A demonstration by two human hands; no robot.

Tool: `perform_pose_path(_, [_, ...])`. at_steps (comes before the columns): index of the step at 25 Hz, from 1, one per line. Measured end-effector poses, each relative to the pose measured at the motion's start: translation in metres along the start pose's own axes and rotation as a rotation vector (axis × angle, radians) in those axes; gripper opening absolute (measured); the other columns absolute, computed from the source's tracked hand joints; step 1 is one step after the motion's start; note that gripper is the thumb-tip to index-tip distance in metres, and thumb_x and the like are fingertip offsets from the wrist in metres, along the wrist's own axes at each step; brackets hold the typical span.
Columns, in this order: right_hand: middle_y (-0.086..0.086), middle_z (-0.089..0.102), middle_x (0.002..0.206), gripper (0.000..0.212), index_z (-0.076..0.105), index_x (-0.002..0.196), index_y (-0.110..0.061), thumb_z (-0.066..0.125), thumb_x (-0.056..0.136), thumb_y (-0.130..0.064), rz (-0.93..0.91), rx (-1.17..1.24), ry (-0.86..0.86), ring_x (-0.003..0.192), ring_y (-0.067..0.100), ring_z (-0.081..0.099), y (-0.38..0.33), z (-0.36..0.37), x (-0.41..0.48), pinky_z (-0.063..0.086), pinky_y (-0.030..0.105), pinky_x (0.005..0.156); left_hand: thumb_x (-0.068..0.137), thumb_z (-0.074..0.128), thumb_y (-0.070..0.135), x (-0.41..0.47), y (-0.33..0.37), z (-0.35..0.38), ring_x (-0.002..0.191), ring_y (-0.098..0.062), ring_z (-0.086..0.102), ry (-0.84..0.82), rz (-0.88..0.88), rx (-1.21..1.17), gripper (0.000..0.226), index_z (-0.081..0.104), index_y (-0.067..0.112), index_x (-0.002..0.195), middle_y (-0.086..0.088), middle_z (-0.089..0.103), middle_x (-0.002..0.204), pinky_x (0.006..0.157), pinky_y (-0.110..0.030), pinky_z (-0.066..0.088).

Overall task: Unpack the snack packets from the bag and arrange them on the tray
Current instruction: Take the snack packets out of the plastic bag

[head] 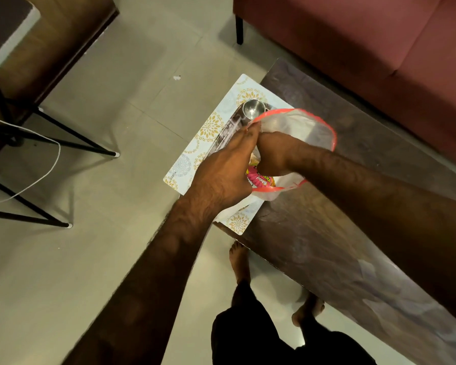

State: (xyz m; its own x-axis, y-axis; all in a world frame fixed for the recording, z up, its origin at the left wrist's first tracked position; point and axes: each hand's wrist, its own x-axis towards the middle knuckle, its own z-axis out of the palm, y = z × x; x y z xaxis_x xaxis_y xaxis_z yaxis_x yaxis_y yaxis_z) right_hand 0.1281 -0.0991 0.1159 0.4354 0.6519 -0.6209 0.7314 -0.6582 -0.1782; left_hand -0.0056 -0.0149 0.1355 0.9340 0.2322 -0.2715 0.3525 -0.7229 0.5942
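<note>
Nearest you, at six o'clock, your left hand (pixel 221 175) pinches the near rim of the bag (pixel 300 130), fingers closed on the thin plastic. Just beyond, your right hand (pixel 271 154) reaches inside; I cannot tell its finger state. A pink snack packet (pixel 258 180) shows between them: light, crinkly, slippery, so grip its sealed edge. Farther, at eleven o'clock, lies the tray (pixel 232 125) with a steel cup (pixel 253 108).

- Snack packet (pixel 259 179), pink and yellow, inside the bag (pixel 298 127): brand lettering reads "Bingo!", seen upside down; remaining print is covered.
- Patterned mat (pixel 181 167), near-left corner: small word, apparently "KUBER"; not fully legible.
</note>
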Motion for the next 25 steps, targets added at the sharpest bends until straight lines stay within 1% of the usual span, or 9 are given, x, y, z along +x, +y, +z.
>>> perform_pose_path(5, [0.003, 0.072, 0.127, 0.044, 0.069, 0.13, -0.02, 0.069, 0.086, -0.024, -0.036, 0.096, 0.288, 0.116, 0.028, 0.065, 0.009, -0.029, -0.04, 0.051, 0.035, 0.095, 0.082, 0.074, 0.038, 0.006, 0.001, -0.004, 0.145, -0.029, 0.042, -0.036, -0.06, 0.01, 0.101, 0.013, 0.023, 0.161, 0.0, 0.023, 0.169, 0.107, -0.049, 0.047])
perform_pose_path(8, [-0.001, 0.074, 0.117, 0.03, 0.077, 0.115, -0.027, 0.073, 0.086, -0.035, -0.067, 0.2, 0.305, 0.106, 0.021, 0.065, 0.02, -0.045, -0.058, 0.049, 0.029, 0.083, 0.073, 0.076, 0.058, 0.004, 0.005, -0.006, 0.141, -0.023, 0.046, -0.018, -0.065, -0.006, 0.096, 0.032, 0.03, 0.154, 0.005, 0.035, 0.163, 0.104, -0.045, 0.047])
perform_pose_path(10, [0.007, 0.067, 0.11, 0.028, 0.08, 0.104, -0.023, 0.08, 0.081, -0.039, -0.081, 0.281, 0.351, 0.105, 0.02, 0.058, 0.026, -0.049, -0.063, 0.048, 0.033, 0.082, 0.08, 0.075, 0.047, 0.003, 0.008, -0.004, 0.132, -0.023, 0.055, 0.067, -0.077, -0.134, 0.071, 0.049, 0.031, 0.143, 0.006, 0.047, 0.154, 0.099, -0.042, 0.05])
perform_pose_path(12, [0.011, 0.066, 0.107, 0.026, 0.077, 0.096, -0.018, 0.086, 0.077, -0.034, -0.065, 0.473, 0.387, 0.105, 0.021, 0.06, 0.03, -0.049, -0.065, 0.053, 0.039, 0.087, 0.088, 0.074, 0.028, 0.004, 0.01, -0.004, 0.124, -0.023, 0.061, 0.094, -0.164, -0.423, 0.056, 0.055, 0.023, 0.14, 0.001, 0.059, 0.143, 0.102, -0.046, 0.052])
perform_pose_path(14, [0.011, 0.074, 0.108, 0.035, 0.07, 0.106, -0.011, 0.088, 0.077, -0.017, -0.049, 0.846, 0.292, 0.1, 0.023, 0.072, 0.036, -0.045, -0.068, 0.061, 0.042, 0.089, 0.089, 0.075, 0.016, 0.005, 0.011, -0.006, 0.115, -0.02, 0.068, 0.08, -0.275, -0.719, 0.05, 0.061, 0.021, 0.137, -0.001, 0.069, 0.13, 0.101, -0.048, 0.055])
perform_pose_path(16, [0.013, 0.078, 0.11, 0.048, 0.064, 0.12, -0.003, 0.085, 0.077, -0.001, -0.075, 1.08, 0.138, 0.1, 0.026, 0.076, 0.042, -0.037, -0.07, 0.062, 0.044, 0.09, 0.089, 0.076, 0.013, 0.005, 0.009, -0.008, 0.109, -0.02, 0.072, 0.075, -0.335, -0.856, 0.048, 0.064, 0.019, 0.134, -0.002, 0.074, 0.124, 0.098, -0.049, 0.057])
perform_pose_path(18, [0.013, 0.078, 0.112, 0.046, 0.064, 0.121, -0.001, 0.081, 0.079, 0.006, -0.101, 1.085, 0.093, 0.103, 0.026, 0.076, 0.046, -0.026, -0.071, 0.061, 0.044, 0.093, 0.087, 0.077, 0.011, 0.004, 0.009, -0.009, 0.108, -0.02, 0.073, 0.068, -0.334, -0.879, 0.048, 0.065, 0.017, 0.133, -0.004, 0.074, 0.123, 0.096, -0.049, 0.058])
perform_pose_path(21, [0.011, 0.078, 0.108, 0.034, 0.071, 0.115, -0.005, 0.081, 0.082, -0.003, -0.053, 1.049, 0.211, 0.1, 0.024, 0.076, 0.05, -0.015, -0.074, 0.06, 0.046, 0.094, 0.082, 0.082, 0.015, 0.0, 0.008, -0.009, 0.103, -0.015, 0.075, 0.073, -0.292, -0.848, 0.049, 0.067, 0.017, 0.129, -0.001, 0.076, 0.119, 0.092, -0.041, 0.061])
perform_pose_path(25, [0.01, 0.079, 0.104, 0.028, 0.073, 0.111, -0.008, 0.081, 0.084, -0.009, 0.005, 1.112, 0.318, 0.092, 0.022, 0.078, 0.066, -0.014, -0.086, 0.064, 0.044, 0.084, 0.067, 0.087, 0.041, -0.003, 0.009, -0.013, 0.093, -0.006, 0.073, 0.076, -0.228, -0.727, 0.062, 0.069, 0.028, 0.125, 0.01, 0.075, 0.115, 0.075, -0.027, 0.064])
